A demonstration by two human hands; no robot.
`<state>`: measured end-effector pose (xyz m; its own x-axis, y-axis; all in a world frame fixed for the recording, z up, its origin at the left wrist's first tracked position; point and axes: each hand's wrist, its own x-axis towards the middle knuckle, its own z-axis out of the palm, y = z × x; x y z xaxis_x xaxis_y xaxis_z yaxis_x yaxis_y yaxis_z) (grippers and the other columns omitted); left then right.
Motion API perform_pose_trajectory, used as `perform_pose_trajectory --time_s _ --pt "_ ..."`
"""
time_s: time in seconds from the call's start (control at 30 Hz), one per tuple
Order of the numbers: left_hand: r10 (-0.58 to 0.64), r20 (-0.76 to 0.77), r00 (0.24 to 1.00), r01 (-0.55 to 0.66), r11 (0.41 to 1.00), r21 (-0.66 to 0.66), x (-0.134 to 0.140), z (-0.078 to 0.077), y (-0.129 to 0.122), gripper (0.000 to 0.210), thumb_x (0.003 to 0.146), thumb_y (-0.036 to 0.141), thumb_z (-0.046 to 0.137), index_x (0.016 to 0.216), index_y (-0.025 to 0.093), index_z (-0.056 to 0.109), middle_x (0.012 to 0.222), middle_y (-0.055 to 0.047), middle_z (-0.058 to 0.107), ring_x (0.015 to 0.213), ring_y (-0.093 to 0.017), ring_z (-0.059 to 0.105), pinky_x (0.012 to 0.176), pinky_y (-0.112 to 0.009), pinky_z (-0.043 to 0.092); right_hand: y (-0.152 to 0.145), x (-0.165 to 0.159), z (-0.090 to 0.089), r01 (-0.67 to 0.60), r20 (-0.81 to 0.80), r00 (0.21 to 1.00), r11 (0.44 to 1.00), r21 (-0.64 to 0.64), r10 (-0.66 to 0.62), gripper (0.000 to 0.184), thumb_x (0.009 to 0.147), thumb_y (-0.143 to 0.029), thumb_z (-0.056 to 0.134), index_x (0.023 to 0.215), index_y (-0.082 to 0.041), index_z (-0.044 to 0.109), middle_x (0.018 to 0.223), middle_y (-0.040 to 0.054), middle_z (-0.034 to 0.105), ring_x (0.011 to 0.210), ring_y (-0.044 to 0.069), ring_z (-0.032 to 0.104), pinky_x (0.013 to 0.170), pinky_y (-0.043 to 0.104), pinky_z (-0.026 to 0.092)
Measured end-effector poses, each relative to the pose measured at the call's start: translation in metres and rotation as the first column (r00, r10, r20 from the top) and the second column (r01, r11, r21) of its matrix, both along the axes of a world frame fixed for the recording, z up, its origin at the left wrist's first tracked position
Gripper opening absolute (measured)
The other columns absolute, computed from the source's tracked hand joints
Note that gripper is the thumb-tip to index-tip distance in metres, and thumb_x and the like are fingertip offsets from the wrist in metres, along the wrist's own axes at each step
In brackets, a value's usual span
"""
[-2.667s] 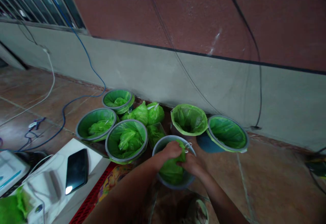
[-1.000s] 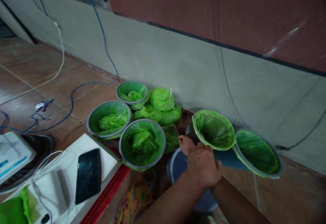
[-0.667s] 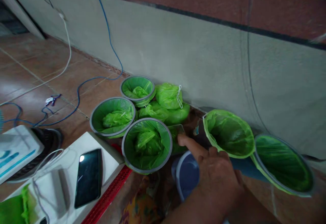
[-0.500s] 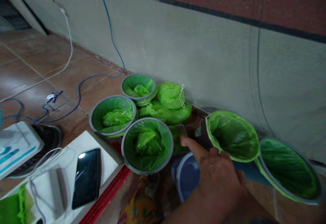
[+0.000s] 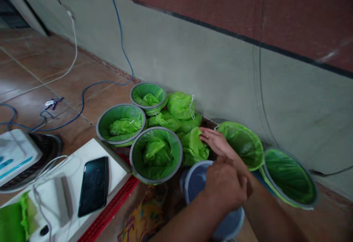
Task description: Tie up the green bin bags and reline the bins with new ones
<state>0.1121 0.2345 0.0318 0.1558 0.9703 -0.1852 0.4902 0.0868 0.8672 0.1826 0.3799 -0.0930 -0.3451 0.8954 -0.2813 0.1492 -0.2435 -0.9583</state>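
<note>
My right hand [image 5: 216, 139] reaches out with its fingers stretched, the tips touching the top of a crumpled green plastic bag [image 5: 193, 148]. Nearer to me, my left hand [image 5: 227, 181] is closed; whether anything is in it is hidden. It hovers over bluish plastic bins [image 5: 193, 181], partly covered by my arms. Left of the touched bag stands a grey-rimmed bin [image 5: 180, 154] lined with green plastic, a bunched bag inside. Behind are a tied green bag [image 5: 180, 104] with white string and more green plastic [image 5: 167, 121].
Two more lined bins [image 5: 97, 124] [image 5: 149, 107] stand behind left. Open lined bins [image 5: 219, 126] [image 5: 314, 201] lie tilted at right by the wall [image 5: 206, 65]. A phone [image 5: 93, 187] rests on a white box [image 5: 116, 154]. A blue cable [image 5: 99, 83] crosses the floor.
A green bag now sits where a clear container showed beside the front bin. My right hand's stretched fingers now touch it, and my two hands appear further apart. The view has shifted slightly right.
</note>
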Motion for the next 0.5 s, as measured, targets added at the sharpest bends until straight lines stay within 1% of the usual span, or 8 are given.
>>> perform_pose_trajectory --time_s 0.07,0.13,0.2,0.3,0.33,0.4,0.47,0.5 --pt "0.069 -0.020 0.997 -0.068 0.997 0.043 -0.002 -0.001 0.001 0.041 0.081 0.028 0.056 0.117 0.009 0.061 0.116 -0.020 0.062 0.107 -0.033 0.059 0.095 -0.046 0.048 0.000 0.004 0.027 -0.027 -0.037 0.999 0.998 -0.051 0.025 0.029 0.064 -0.043 0.078 0.084 -0.021 0.076 0.089 0.0061 0.075 0.091 0.022 0.067 0.087 0.041 0.053" --pt "0.196 -0.027 0.980 -0.193 0.977 0.088 -0.007 0.000 0.004 0.040 0.080 0.025 0.057 0.118 0.011 0.059 0.116 -0.018 0.062 0.107 -0.031 0.060 0.095 -0.044 0.048 -0.001 0.010 0.056 -0.005 -0.152 0.988 0.999 -0.039 0.000 0.029 0.066 -0.039 0.079 0.090 -0.023 0.076 0.096 0.0046 0.075 0.092 0.021 0.067 0.091 0.042 0.052" --pt "0.362 -0.011 0.932 -0.357 0.923 0.145 -0.016 0.002 0.010 0.046 0.079 0.021 0.057 0.124 0.012 0.053 0.122 -0.018 0.058 0.113 -0.029 0.057 0.098 -0.040 0.046 -0.008 0.017 0.087 0.036 -0.277 0.960 0.999 0.001 -0.035 0.026 0.071 -0.036 0.076 0.095 -0.026 0.076 0.104 0.0029 0.074 0.095 0.018 0.066 0.094 0.040 0.051" --pt "0.545 0.035 0.838 -0.539 0.814 0.217 -0.034 0.006 0.021 0.068 0.077 0.018 0.060 0.140 0.014 0.037 0.141 -0.019 0.043 0.125 -0.028 0.051 0.100 -0.039 0.045 -0.028 0.021 0.136 -0.094 -0.242 0.966 0.996 0.012 0.094 0.025 0.074 -0.030 0.076 0.098 -0.024 0.076 0.109 0.0050 0.073 0.098 0.019 0.066 0.093 0.039 0.051" --pt "0.561 0.050 0.826 -0.557 0.798 0.229 -0.040 0.006 0.025 0.073 0.076 0.019 0.061 0.143 0.016 0.034 0.145 -0.019 0.040 0.124 -0.028 0.051 0.099 -0.038 0.045 -0.036 0.020 0.153 -0.142 -0.241 0.960 0.989 0.030 0.145 0.026 0.075 -0.030 0.075 0.100 -0.024 0.076 0.111 0.0059 0.072 0.100 0.020 0.066 0.093 0.040 0.052" --pt "0.511 0.074 0.856 -0.514 0.826 0.231 -0.050 0.004 0.031 0.064 0.077 0.021 0.061 0.139 0.018 0.042 0.140 -0.017 0.048 0.115 -0.026 0.058 0.092 -0.036 0.048 -0.049 0.016 0.180 -0.196 -0.261 0.941 0.976 0.099 0.215 0.026 0.077 -0.034 0.073 0.102 -0.024 0.075 0.112 0.0066 0.072 0.102 0.022 0.065 0.093 0.042 0.051" --pt "0.418 0.100 0.903 -0.430 0.881 0.199 -0.060 0.000 0.037 0.037 0.081 0.020 0.055 0.117 0.018 0.061 0.114 -0.013 0.066 0.097 -0.024 0.065 0.082 -0.033 0.049 -0.057 0.014 0.195 -0.206 -0.242 0.939 0.964 0.167 0.243 0.027 0.078 -0.037 0.072 0.102 -0.025 0.075 0.113 0.0066 0.071 0.102 0.023 0.065 0.093 0.043 0.052" --pt "0.400 0.125 0.908 -0.417 0.891 0.181 -0.064 -0.002 0.039 0.025 0.082 0.019 0.052 0.102 0.017 0.067 0.098 -0.011 0.070 0.087 -0.023 0.066 0.077 -0.031 0.049 -0.058 0.014 0.196 -0.186 -0.210 0.951 0.963 0.196 0.227 0.028 0.078 -0.037 0.073 0.103 -0.025 0.074 0.114 0.0066 0.071 0.103 0.023 0.065 0.092 0.043 0.052"
